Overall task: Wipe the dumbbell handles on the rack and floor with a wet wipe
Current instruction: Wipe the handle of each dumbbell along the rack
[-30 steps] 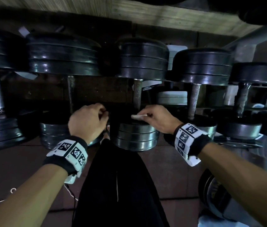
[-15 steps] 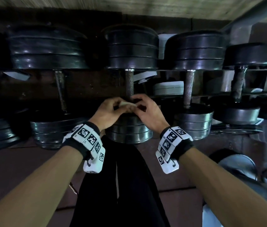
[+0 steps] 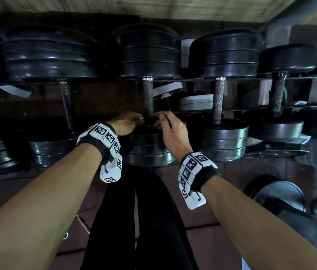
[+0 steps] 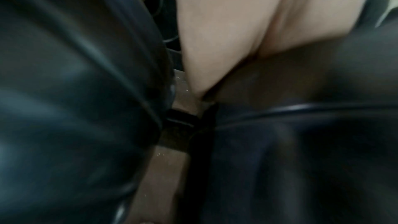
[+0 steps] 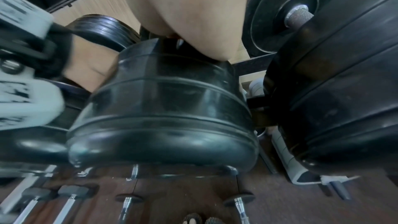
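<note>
The person's two forearms reached forward over black trousers [image 3: 140,221] toward the middle dumbbell [image 3: 148,147] on the rack. Its near weight stack sat closest, and both hands met just above that stack, at the near end of the handle [image 3: 147,98]. The left hand [image 3: 126,124] lay against the left side of the handle, its fingers curled in toward the bar. The right hand [image 3: 170,128] came in from the right side, fingers bent as if pinching something small against the bar's base. A pale sliver showed between the two hands there, likely the wet wipe, but it was too small and dark to be sure, so I could not tell which hand actually held it. Working from both sides probably served to wrap the wipe round the bar where it joins the stack. Both wrist views showed only palm and black rubber. Beyond the hands, the knurled handle ran bare to the far weight stack [image 3: 149,53]. Right of that handle, a neighbouring handle [image 3: 218,100] stood untouched.
</note>
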Motion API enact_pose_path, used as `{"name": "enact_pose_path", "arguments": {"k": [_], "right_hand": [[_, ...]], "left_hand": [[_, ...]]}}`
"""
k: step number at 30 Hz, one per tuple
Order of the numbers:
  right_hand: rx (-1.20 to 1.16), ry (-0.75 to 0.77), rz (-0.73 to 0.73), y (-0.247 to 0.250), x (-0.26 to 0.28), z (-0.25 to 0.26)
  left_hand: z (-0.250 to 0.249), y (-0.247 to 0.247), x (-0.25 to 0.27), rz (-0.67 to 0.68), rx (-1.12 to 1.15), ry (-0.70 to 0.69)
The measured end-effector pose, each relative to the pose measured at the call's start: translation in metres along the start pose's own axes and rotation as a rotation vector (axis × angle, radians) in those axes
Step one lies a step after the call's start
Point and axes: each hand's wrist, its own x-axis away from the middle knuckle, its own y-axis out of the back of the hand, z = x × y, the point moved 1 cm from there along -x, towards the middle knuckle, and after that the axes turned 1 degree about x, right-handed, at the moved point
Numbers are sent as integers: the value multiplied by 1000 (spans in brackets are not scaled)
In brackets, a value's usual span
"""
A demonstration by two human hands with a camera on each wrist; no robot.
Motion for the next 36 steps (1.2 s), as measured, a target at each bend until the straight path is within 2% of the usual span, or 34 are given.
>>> {"name": "enact_pose_path", "arguments": {"k": [4, 10, 12, 14, 17, 23, 25, 28, 30, 33, 36], "right_hand": [[19, -4, 14, -3, 1, -1], [81, 86, -33, -5, 6, -6], [88, 85, -36, -5, 6, -5], [75, 72, -15, -4, 5, -4], [73, 72, 23, 1, 6, -4], [134, 159, -1, 0, 7, -4], [150, 158, -14, -2, 5, -6], [157, 172, -17, -2, 4, -6], [162, 179, -9, -2, 4, -6], [173, 182, -12, -3, 5, -6], [188, 187, -26, -3, 4, -6]], "left_hand": [[-3, 4, -5, 56, -72, -4], [9, -2, 14, -113, 54, -62], [4, 0, 8, -106, -12, -78], [-1, 2, -2, -83, -49, -30], [-3, -4, -6, -58, 72, 22], [7, -5, 14, -200, 88, -86], [6, -5, 8, -188, 41, -70], [0, -5, -7, -83, 30, 18], [-2, -6, -9, -60, 36, 48], [-1, -5, 7, -142, -33, 14], [-13, -9, 26, -227, -207, 46]]}}
